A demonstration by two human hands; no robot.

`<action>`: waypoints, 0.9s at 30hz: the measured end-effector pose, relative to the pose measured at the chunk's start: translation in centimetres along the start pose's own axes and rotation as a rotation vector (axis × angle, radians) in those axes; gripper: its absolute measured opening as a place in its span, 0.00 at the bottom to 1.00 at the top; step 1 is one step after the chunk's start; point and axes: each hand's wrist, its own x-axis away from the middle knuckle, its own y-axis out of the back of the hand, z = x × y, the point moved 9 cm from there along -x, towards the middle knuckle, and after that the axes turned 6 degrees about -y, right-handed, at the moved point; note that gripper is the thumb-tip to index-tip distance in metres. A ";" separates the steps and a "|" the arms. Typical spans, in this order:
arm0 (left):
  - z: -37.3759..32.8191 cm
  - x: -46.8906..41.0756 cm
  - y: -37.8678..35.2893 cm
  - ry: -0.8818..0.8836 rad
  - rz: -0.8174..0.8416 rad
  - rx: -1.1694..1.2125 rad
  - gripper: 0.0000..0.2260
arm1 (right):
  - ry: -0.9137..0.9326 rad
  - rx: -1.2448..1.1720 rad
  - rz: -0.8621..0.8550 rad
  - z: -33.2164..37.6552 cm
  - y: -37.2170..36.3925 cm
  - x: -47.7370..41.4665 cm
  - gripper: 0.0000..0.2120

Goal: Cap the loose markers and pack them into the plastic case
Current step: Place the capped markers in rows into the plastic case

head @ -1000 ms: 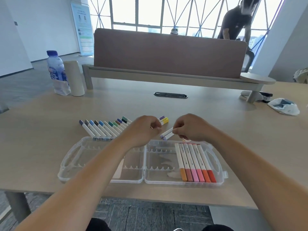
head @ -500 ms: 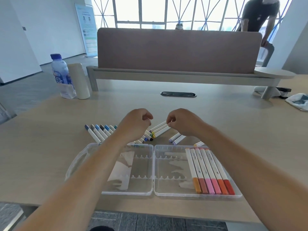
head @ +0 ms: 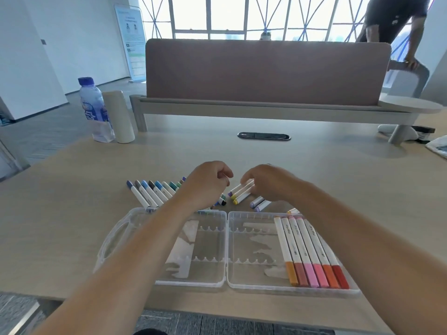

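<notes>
The right hand (head: 271,182) is curling over a small cluster of 3 markers (head: 242,192) just beyond the far edge of the plastic case (head: 227,285), its fingers (head: 248,181) touching their far ends, though whether they are actually gripping the barrels cannot be told. The left hand (head: 205,182) is hovering just beside it, closed into a loose fist with the thumb and forefinger pinched together; whether anything is sitting between them cannot be told. The 3 markers are lying at a slant, their purple and yellow caps pointing toward the case. 2 lilac-capped markers (head: 259,204) are lying on the table (head: 72,213) near the case's far edge, under the right wrist. To the left of the hands, a row of loose markers (head: 151,193) with blue, grey and green caps is lying beyond the case's left half. The case is lying open and flat on the near side of the table, both forearms crossing over it. In its right half, 6 markers (head: 312,252) are sitting side by side against the right wall, with orange, pink and red caps toward the near edge. Well beyond the case, at the table's far left, a water bottle (head: 94,110) is standing just beside a pale cylinder (head: 118,117).
</notes>
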 end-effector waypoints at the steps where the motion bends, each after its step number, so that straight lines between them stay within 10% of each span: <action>1: -0.2 0.0 -0.2 -0.003 0.001 0.001 0.10 | -0.004 -0.002 -0.009 -0.4 0.0 0.0 0.17; 27: -3.3 1.2 -1.3 -0.011 -0.028 0.025 0.11 | -0.144 0.156 0.059 -5.3 1.3 5.0 0.09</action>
